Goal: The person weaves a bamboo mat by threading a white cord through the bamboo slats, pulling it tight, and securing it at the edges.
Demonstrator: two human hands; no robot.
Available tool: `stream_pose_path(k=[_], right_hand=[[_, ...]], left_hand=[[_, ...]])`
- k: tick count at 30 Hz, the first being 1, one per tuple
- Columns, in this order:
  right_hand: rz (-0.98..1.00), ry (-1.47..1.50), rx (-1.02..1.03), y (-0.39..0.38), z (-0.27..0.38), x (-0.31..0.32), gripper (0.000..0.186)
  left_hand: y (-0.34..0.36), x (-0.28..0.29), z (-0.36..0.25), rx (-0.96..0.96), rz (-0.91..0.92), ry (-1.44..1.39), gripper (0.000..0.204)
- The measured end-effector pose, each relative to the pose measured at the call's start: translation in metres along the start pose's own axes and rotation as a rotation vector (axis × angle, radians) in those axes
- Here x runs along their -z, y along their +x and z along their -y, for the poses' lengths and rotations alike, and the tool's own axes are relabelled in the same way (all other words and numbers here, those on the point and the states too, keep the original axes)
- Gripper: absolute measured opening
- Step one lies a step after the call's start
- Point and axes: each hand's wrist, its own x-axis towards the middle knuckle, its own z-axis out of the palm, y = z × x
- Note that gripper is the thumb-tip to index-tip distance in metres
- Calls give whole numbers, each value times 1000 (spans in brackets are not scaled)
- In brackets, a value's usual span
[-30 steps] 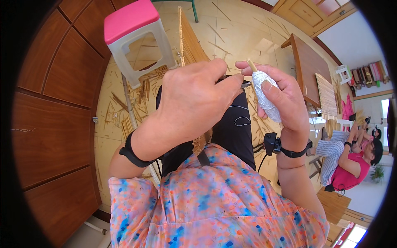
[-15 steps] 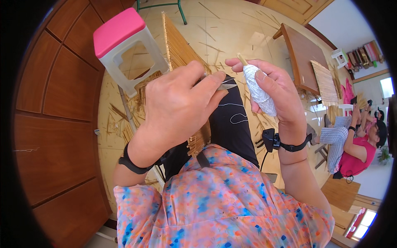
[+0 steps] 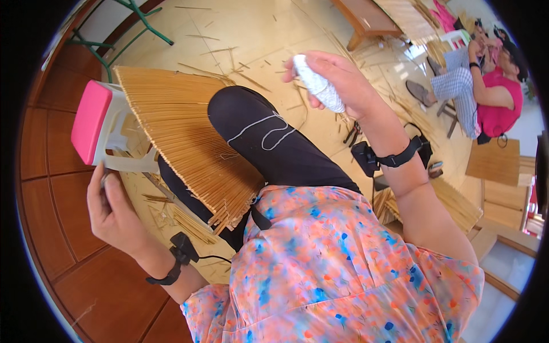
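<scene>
Wound white thread on a spool (image 3: 320,86) is held in my right hand (image 3: 343,80), raised beyond my right knee. A loose loop of thread (image 3: 269,132) lies over my black trouser leg. My left hand (image 3: 117,214) is far out to the left, beside the pink-topped stool (image 3: 91,123). Its fingers are closed around small scissors (image 3: 104,182), of which only a bit of metal shows. A mat of thin straw-coloured stalks (image 3: 183,126) stands on edge across my lap, its trimmed edge toward the left.
Brown wooden cabinet doors (image 3: 80,228) line the left. Cut stalks (image 3: 251,80) litter the tiled floor. Pliers (image 3: 353,132) lie below my right forearm. A wooden table (image 3: 366,26) stands at the far side; a person in pink (image 3: 497,108) sits at the right.
My left hand has swung left from the thread over my lap to beside the stool. My right hand has moved up and left with the spool. The view has turned, showing more of the mat.
</scene>
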Motion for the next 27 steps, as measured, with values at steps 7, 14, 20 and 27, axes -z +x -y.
stream_pose_path(k=[7,14,20,27], right_hand=[[-534,119,-491,-67,-177,140,30],[-867,368,-724,-170,-325,212,26],[-1317,468,-831,-226,-395,231,27],[-1527,449,-1119,-291,-427,249,27]], left_hand=[[10,35,67,76,-23,-64,24],[19,21,56,137,-10,29,23],[26,15,53,135,22,147,28],[26,-6,5,42,-21,287,24]])
